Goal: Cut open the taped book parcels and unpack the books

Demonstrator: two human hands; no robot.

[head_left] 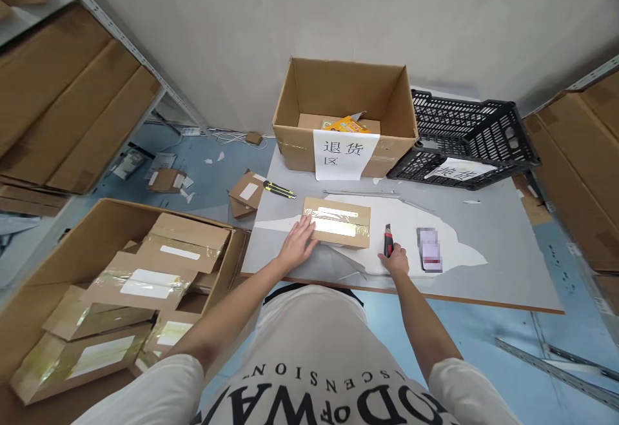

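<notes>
Parcel (pixel 337 222) at table (pixel 507 251) centre | your left hand (pixel 298 241) flat, fingers apart, steadies its 9 o'clock edge | your right hand (pixel 395 258) closed around red utility knife (pixel 387 240) at 3 o'clock, ready for tape.

- An open carton (pixel 338 99) stands at the table's (pixel 503 264) far edge, a white sign (pixel 343 154) with dark characters hanging on its front and an orange packet (pixel 349 124) inside.
- A black crate (pixel 467 138) lies just right of the carton, a paper label (pixel 459 168) on it.
- A yellow-black knife (pixel 279 189) lies near the table's left corner.
- A blurred small item (pixel 429 249) lies on the table's right part.
- A big box (pixel 101 283) of taped parcels sits on the floor at left.
- Shelves (pixel 68 96) with flat cardboard stand at left.
- Scraps (pixel 167 180) litter the blue floor.
</notes>
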